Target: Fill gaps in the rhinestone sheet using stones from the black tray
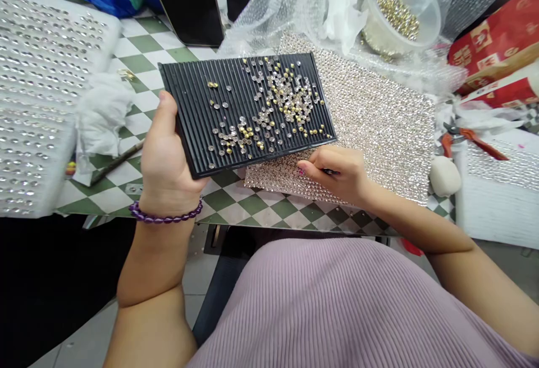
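My left hand (162,152) grips the left end of a black ridged tray (187,96), thumb on its edge and the other fingers hidden beneath. Loose rhinestones (290,99), some showing clear faces and others gold backs, lie scattered in the tray's grooves, thickest toward its right side. The tray is held tilted above the table. Just below its lower right corner, my right hand (339,169) is curled closed, with a small dark thing partly showing between the fingers. Under that hand lies a sheet covered in sparkling rhinestones (379,121).
A clear plastic tub (432,14) of gold stones stands at the back right, beside bubble wrap (273,9). Orange-handled pliers (480,143) and a white lump (445,176) lie right. On the left are a white board of gems (42,93) and crumpled tissue (103,113).
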`<state>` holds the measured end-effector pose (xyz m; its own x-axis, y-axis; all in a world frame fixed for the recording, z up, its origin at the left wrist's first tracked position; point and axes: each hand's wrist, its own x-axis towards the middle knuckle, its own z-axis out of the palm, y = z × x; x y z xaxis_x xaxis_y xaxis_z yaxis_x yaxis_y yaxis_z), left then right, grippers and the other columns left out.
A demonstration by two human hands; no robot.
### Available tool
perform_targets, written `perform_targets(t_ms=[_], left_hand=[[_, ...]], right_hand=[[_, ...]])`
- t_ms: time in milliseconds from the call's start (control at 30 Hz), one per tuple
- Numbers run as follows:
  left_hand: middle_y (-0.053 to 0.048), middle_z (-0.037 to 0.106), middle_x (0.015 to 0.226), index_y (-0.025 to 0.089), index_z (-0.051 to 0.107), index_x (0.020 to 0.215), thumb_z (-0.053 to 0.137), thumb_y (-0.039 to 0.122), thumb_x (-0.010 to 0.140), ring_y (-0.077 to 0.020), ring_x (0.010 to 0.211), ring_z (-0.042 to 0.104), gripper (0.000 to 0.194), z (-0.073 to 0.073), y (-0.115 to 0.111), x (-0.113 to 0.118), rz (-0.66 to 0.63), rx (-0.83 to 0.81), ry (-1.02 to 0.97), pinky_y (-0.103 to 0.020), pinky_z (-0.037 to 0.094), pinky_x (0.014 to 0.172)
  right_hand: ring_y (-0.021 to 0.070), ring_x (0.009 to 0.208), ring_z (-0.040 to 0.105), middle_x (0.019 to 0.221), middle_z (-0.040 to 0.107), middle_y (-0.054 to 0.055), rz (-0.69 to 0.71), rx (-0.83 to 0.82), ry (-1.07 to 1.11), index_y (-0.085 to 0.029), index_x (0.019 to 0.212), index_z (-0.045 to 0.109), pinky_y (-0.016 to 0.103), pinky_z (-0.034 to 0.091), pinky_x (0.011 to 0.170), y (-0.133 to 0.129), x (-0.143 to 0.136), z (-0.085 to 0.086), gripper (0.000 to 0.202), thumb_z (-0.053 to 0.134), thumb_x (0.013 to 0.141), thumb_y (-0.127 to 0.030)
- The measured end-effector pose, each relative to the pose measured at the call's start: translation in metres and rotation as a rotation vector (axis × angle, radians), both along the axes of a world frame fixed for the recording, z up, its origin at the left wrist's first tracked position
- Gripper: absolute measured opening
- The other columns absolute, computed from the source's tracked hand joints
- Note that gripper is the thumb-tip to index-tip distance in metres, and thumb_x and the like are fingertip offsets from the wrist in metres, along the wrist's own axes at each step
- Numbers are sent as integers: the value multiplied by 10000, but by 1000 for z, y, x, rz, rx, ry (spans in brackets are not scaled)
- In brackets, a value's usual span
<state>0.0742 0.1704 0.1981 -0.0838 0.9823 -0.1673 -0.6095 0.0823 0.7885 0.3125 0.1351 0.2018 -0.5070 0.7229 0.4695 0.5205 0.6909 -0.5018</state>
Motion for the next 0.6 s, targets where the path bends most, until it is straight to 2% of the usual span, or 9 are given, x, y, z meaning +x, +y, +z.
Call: perform_targets(t_ms=[200,300,400,500,600], left_hand=[[-40,613,1074,79,515,1108,272,335,975,-221,1303,394,378,0,0,1,8,-25,-41,-538,270,1076],[-48,608,1079,71,508,1115,261,329,976,-210,1307,391,383,1,0,2,-4,-18,-67,-537,249,1081],[-47,608,1083,101,526,1105,263,336,972,-196,1322,372,377,2,-1,2,-22,-40,-69,-536,225,1090],[-70,606,1106,91,532,1107,280,350,966,-211,1332,354,388,2,-1,2,-13,-46,-63,-515,214,1104],[-75,614,1105,84,547,1098,311,358,958,-221,1333,348,387,0,0,3,3,-37,-69,-463,224,1120]], right_hand=[[33,526,515,566,559,-18,-4,-57,217,-139,562,419,161,358,461,1,2,19,310,630,788,-103],[34,499,490,536,509,-27,-123,-10,322,-158,538,362,174,349,438,17,3,29,369,607,814,-167],[34,489,457,515,434,-36,-235,15,296,-167,545,318,183,343,452,38,1,33,398,571,843,-240],[19,495,408,524,380,-39,-241,4,211,-159,556,293,172,313,474,54,-4,33,416,548,858,-288],[16,510,382,536,367,-34,-226,-5,133,-156,558,283,173,302,490,58,-9,34,424,529,867,-309]])
